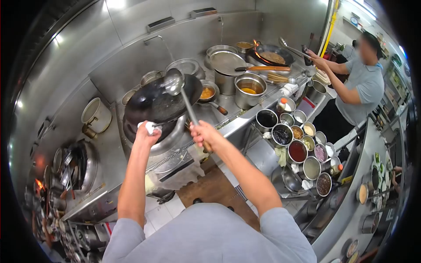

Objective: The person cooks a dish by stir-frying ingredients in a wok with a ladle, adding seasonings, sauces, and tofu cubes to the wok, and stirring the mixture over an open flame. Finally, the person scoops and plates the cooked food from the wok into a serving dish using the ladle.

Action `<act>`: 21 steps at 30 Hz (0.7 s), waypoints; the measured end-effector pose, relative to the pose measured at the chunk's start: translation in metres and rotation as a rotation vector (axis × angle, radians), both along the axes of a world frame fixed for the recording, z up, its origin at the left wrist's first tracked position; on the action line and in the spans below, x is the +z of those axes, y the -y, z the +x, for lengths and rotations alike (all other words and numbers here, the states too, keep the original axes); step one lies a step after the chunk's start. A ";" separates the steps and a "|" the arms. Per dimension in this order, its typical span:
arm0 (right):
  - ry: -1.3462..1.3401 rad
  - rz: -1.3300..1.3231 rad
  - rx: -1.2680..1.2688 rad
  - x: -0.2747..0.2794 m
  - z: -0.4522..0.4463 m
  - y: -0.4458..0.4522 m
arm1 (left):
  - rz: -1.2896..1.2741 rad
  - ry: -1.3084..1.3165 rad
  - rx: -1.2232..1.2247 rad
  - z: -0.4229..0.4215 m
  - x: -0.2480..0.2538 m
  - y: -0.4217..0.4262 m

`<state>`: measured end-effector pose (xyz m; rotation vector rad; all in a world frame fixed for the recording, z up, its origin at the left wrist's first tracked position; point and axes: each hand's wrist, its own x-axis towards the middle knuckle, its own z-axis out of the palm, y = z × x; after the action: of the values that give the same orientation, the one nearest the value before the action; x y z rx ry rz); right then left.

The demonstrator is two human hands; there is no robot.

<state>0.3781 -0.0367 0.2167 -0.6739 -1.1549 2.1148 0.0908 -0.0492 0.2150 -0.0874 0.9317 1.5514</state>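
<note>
My left hand (pixel 149 134) is closed around a folded white cloth (pixel 151 127) at the near edge of a black wok (pixel 163 105). The wok is tilted up above a round metal stove ring (pixel 173 136). The cloth hides just where my fingers meet the wok. My right hand (pixel 205 134) is wrapped around the handle of a long metal ladle (pixel 174 82). Its bowl is over the far side of the wok. To the right of the wok, a small pan (pixel 207 93) holds orange food.
A pot of amber liquid (pixel 250 90) and a strainer (pixel 229 62) stand right of the wok. Several seasoning tins (pixel 298 151) crowd the right side. A co-worker (pixel 359 83) handles a ladle near a flaming wok (pixel 274 55). A white pot (pixel 96 115) sits at left.
</note>
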 end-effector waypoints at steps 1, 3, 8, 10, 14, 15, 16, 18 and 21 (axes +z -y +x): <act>-0.047 -0.089 -0.002 0.009 0.014 -0.006 | 0.015 0.011 -0.019 0.012 0.006 -0.003; -0.157 -0.280 0.009 0.030 0.038 -0.014 | 0.035 0.049 -0.056 0.039 0.010 -0.018; -0.380 -0.450 -0.059 0.072 0.095 -0.032 | 0.068 0.203 -0.171 0.114 0.013 -0.056; -0.405 -0.463 -0.127 0.085 0.111 -0.042 | 0.066 0.232 -0.233 0.149 0.020 -0.067; -0.473 -0.525 -0.251 0.099 0.137 -0.071 | 0.100 0.302 -0.370 0.205 0.020 -0.099; -0.514 -0.501 -0.238 0.097 0.144 -0.082 | 0.111 0.329 -0.434 0.217 0.016 -0.108; -0.545 -0.497 -0.270 0.099 0.149 -0.088 | 0.122 0.357 -0.497 0.229 0.014 -0.120; -0.570 -0.504 -0.312 0.104 0.159 -0.102 | 0.143 0.424 -0.564 0.254 0.010 -0.140; -0.539 -0.464 -0.466 0.117 0.169 -0.124 | 0.141 0.538 -0.657 0.290 0.014 -0.167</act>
<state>0.5469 0.0871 0.3335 -0.4613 -0.1885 1.9746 0.3811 0.1178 0.2288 -0.0820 0.3597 0.9031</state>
